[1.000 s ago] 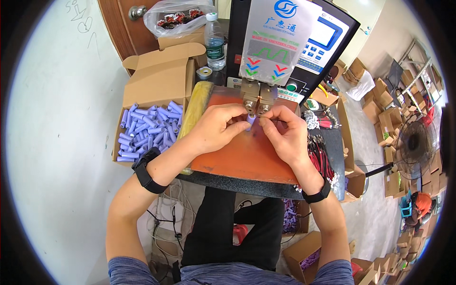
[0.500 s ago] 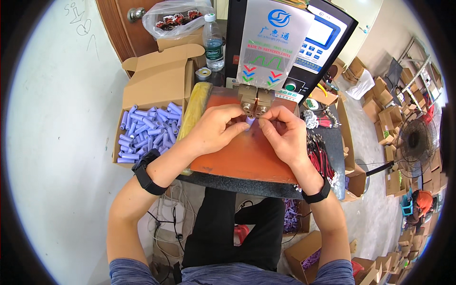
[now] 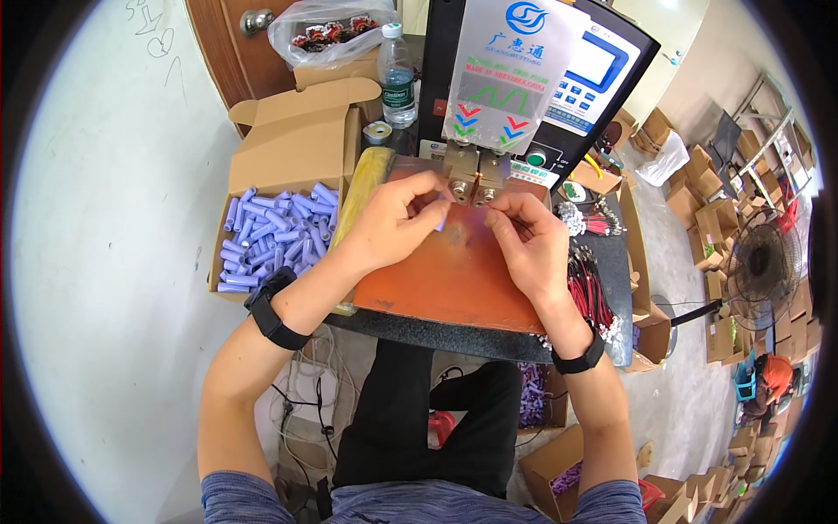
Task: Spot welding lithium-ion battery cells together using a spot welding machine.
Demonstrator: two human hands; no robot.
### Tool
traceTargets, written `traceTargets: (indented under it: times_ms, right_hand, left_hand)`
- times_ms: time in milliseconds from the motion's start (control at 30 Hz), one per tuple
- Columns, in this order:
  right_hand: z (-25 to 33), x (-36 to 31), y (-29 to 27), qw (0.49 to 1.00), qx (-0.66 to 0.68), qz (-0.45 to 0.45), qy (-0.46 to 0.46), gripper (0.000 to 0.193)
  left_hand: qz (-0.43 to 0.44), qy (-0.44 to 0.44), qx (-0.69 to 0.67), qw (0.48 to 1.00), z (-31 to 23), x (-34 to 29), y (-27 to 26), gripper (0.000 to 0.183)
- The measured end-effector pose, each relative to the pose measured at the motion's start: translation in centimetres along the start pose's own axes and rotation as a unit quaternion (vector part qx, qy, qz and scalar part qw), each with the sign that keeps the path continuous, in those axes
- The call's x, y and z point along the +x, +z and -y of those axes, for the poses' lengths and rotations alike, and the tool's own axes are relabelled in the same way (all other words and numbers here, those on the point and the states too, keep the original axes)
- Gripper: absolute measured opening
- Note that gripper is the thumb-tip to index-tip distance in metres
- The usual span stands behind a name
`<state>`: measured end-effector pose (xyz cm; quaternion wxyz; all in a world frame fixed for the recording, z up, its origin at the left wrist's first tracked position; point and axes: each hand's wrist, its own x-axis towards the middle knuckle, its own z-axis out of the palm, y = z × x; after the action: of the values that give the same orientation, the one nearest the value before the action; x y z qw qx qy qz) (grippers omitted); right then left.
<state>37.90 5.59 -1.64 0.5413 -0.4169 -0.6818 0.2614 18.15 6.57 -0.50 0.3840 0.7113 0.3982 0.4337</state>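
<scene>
My left hand (image 3: 393, 223) pinches a small purple battery cell (image 3: 442, 222), mostly covered by the fingers, just left of the metal electrode block (image 3: 473, 175) of a spot welder. To the right of that block is my right hand (image 3: 534, 249), thumb and fingertips pressed together. Whatever those fingertips hold, if anything, is too small to make out. Both hands hover over an orange work mat (image 3: 436, 284) with a dark scorched patch. On the left, an open cardboard box (image 3: 301, 144) holds many loose purple cells (image 3: 279, 231).
A yellow wrapped roll (image 3: 362, 196) lies along the mat's left edge. Red and black wire leads (image 3: 592, 293) are bunched at the right. Behind stand a water bottle (image 3: 397, 79) and the welder's control panel (image 3: 589, 74). A fan (image 3: 758, 258) stands farther right.
My left hand has drawn the cell left, away from below the electrodes. My right hand has shifted slightly right, so the gap between the hands is wider.
</scene>
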Motion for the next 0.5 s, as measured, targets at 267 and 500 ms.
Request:
traceTargets:
  times_ms: [267,500]
  right_hand:
    - [0.67,-0.06,-0.02,1.000,-0.003,0.019,-0.013,0.005]
    - [0.89,0.07,0.05,0.999,-0.020,0.016,-0.048,0.003]
  left_hand:
    - [0.035,0.078,0.103,0.991,-0.12,-0.22,0.31,0.022]
    - [-0.010,0.220,0.218,0.951,0.49,-0.20,0.60,0.023]
